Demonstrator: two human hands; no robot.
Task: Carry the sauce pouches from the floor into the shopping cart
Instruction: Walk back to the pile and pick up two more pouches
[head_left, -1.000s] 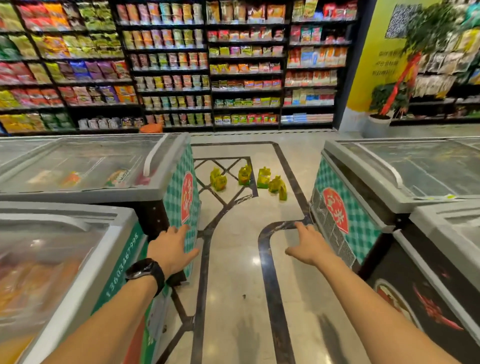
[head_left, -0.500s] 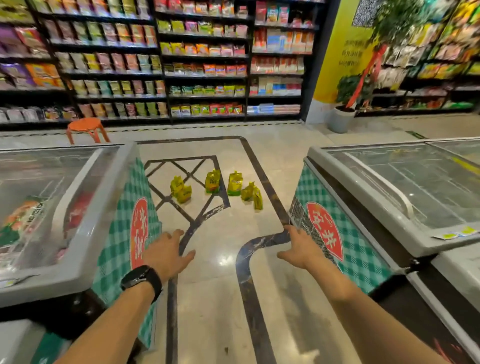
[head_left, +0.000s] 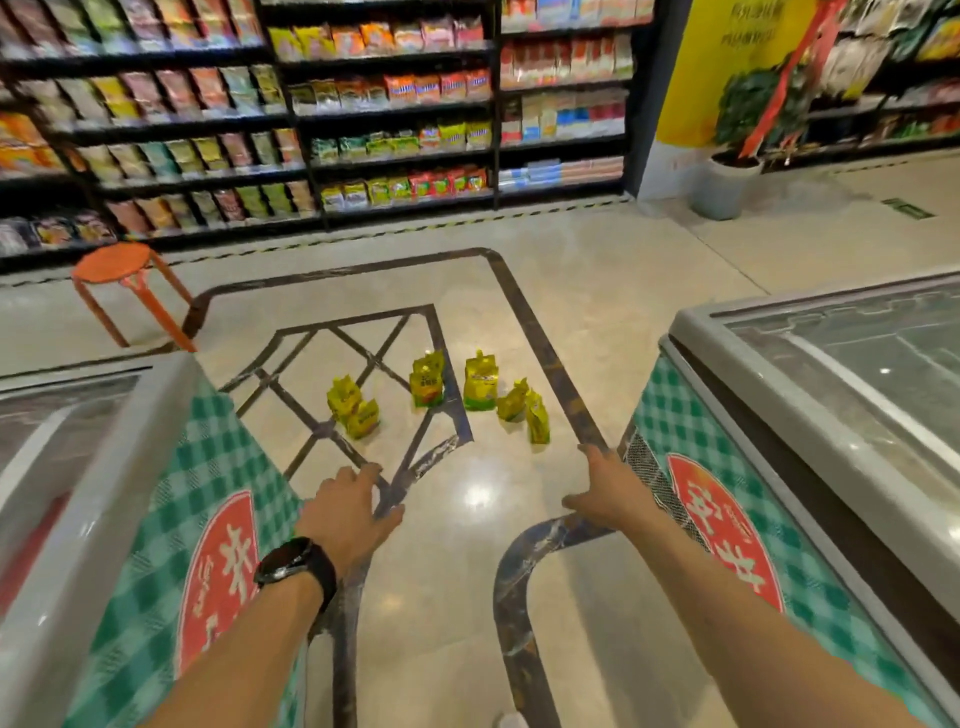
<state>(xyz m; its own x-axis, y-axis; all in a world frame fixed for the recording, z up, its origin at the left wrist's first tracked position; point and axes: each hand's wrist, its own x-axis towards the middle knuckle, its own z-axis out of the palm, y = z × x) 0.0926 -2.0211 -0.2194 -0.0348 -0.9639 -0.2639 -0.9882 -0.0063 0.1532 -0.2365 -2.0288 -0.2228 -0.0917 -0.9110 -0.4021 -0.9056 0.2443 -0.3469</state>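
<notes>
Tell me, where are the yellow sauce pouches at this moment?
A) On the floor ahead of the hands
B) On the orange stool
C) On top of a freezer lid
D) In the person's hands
A: the sauce pouches sit in a loose cluster on the floor, beyond the left hand and the right hand, and both hands hold nothing.

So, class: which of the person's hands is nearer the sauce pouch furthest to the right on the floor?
Right. The right hand hovers just short of that pouch, slightly to its right; the left hand is further off, to its left.
</notes>
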